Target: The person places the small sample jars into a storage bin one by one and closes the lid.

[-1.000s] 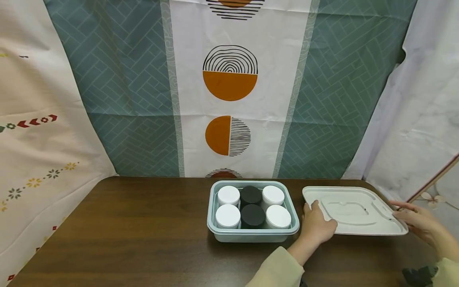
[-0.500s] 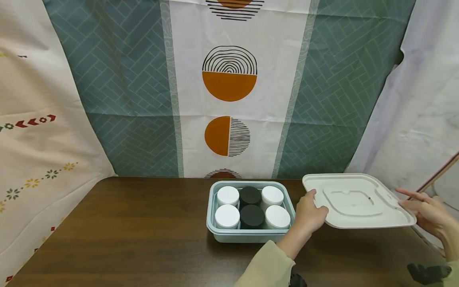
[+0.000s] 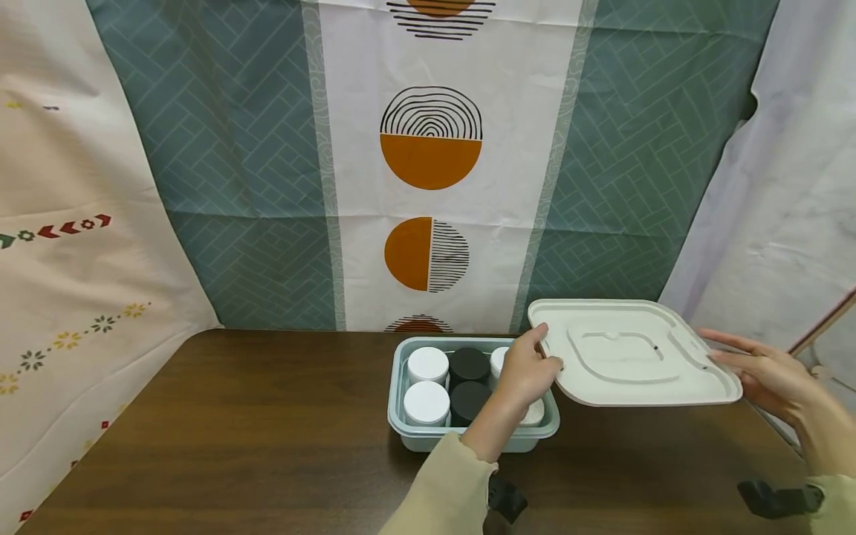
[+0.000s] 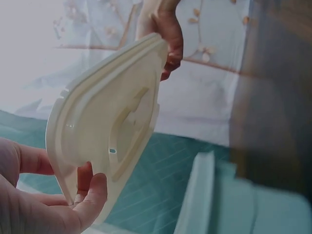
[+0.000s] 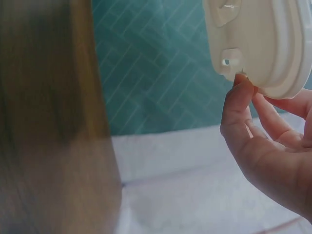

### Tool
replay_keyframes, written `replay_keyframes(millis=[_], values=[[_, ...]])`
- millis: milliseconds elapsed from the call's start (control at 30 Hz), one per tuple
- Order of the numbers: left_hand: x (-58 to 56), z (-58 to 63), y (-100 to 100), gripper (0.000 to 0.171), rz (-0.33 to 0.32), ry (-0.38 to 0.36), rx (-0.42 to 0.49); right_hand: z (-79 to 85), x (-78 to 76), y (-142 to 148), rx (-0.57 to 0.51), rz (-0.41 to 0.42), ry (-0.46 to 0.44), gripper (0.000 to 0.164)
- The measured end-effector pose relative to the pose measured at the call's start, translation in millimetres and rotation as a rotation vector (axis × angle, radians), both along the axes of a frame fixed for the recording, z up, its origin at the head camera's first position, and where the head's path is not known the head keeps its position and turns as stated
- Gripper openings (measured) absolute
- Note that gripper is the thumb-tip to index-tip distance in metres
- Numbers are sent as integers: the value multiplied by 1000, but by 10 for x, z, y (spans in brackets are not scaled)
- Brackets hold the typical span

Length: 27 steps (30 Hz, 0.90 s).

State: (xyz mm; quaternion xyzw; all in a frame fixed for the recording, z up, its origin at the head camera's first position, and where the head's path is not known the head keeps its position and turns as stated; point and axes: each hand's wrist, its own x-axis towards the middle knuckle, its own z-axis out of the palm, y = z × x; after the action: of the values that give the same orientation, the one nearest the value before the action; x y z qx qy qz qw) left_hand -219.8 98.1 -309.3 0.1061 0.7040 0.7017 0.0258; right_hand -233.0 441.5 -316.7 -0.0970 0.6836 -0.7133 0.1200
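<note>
A white plastic lid point(image 3: 622, 353) is held up off the table, to the right of the pale blue box point(image 3: 461, 431). My left hand point(image 3: 521, 371) pinches the lid's left edge between thumb and fingers and partly covers the box's right side. At the opposite edge, my right hand point(image 3: 769, 371) grips the lid, its fingers curled at the rim point(image 5: 287, 87) in the right wrist view. Inside the box stand several jars with white caps point(image 3: 426, 403) and black caps point(image 3: 468, 401). The left wrist view has the box point(image 4: 243, 204) at the lower right.
The brown table point(image 3: 234, 431) extends left and in front of the box. A patterned curtain point(image 3: 267, 148) hangs behind it, with cream cloth point(image 3: 80, 260) on the left and white cloth point(image 3: 796, 223) on the right.
Both hands have lifted the lid off the table and carried it up, then left toward the box. The box has stayed in place.
</note>
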Motion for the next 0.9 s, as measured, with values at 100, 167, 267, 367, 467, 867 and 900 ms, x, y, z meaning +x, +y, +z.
replay_keyframes(millis=[100, 167, 267, 367, 467, 867, 900], values=[[-11, 38, -124, 54, -28, 23, 14, 65, 3, -101, -18, 70, 7, 46], [-18, 59, -208, 54, -42, 45, 15, 101, 8, -170, -49, 120, 11, 47], [-30, 76, -344, 54, -62, 70, 0, 142, 18, -300, -102, 155, 13, 47], [-51, 78, -491, 53, -58, 76, -30, 177, 26, -447, -101, 137, 22, 45], [-66, 75, -646, 53, -51, 88, -48, 212, 30, -597, -60, 103, 42, 43], [-75, 71, -1300, 53, -42, 81, -80, 326, -18, -1258, 19, 66, 99, 36], [-79, 67, -1353, 53, -34, 77, -83, 326, -28, -1316, 26, 69, 103, 35]])
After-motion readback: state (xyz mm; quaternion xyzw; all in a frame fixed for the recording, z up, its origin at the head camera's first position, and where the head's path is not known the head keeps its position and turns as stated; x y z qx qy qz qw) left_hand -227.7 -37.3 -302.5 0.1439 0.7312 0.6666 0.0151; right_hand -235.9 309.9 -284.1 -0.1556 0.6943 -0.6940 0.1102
